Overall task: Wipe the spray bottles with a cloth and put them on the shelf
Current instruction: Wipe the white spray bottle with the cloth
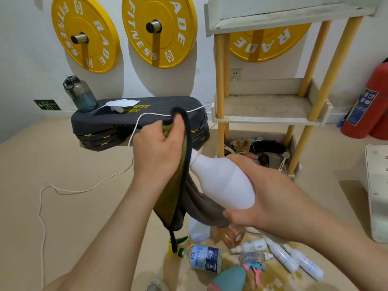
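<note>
Your left hand [159,148] pinches the cloth [178,198], right hand [254,198] grips the white bottle [220,177]; loose bottles [206,258] crowd the floor [84,206].

Shelf [270,119] right of the step platform [159,103]
A jug [80,95] on its left end; bottles [206,258] on the floor [84,164] before the shelf.

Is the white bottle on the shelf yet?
No, the right hand holds the white bottle in the air while the left hand grips the cloth.

The left hand [155,152] and right hand [258,198] are bare, forearms [109,227] too.
</note>
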